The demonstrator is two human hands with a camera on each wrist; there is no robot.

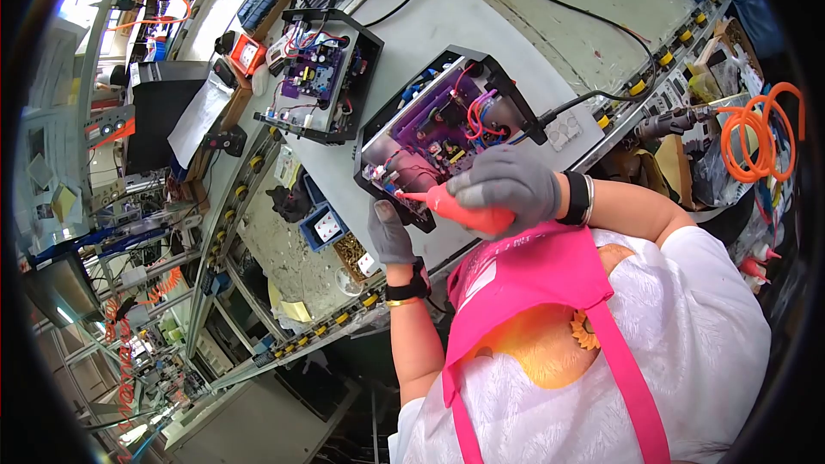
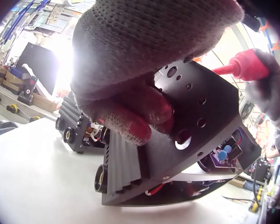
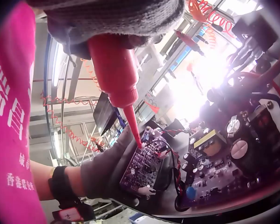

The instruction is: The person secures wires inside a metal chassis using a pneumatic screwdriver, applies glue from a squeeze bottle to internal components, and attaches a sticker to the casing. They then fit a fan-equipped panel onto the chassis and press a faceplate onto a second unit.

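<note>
My gloved right hand (image 1: 512, 189) grips a red squeeze bottle (image 3: 113, 70) with a long tapered nozzle. The nozzle tip is right at a small purple circuit board (image 3: 144, 169) on the inner side of a black end panel (image 2: 186, 102). With my gloved left hand (image 1: 391, 232) I hold that panel at its edge, fingers curled against its outer face. The panel belongs to an electronics unit (image 1: 447, 120) in a black housing, tilted in the left wrist view. Inside it, a larger purple board (image 3: 214, 172) carries capacitors, a yellow transformer and twisted wires.
A second open electronics unit (image 1: 318, 77) stands beside it on the white worktop (image 1: 481, 13). Blue bins (image 1: 325, 227) with small parts lie at the near left. A black cable (image 1: 593, 96) runs off right, near a coiled orange hose (image 1: 756, 142). Roller rails (image 1: 232, 206) border the worktop.
</note>
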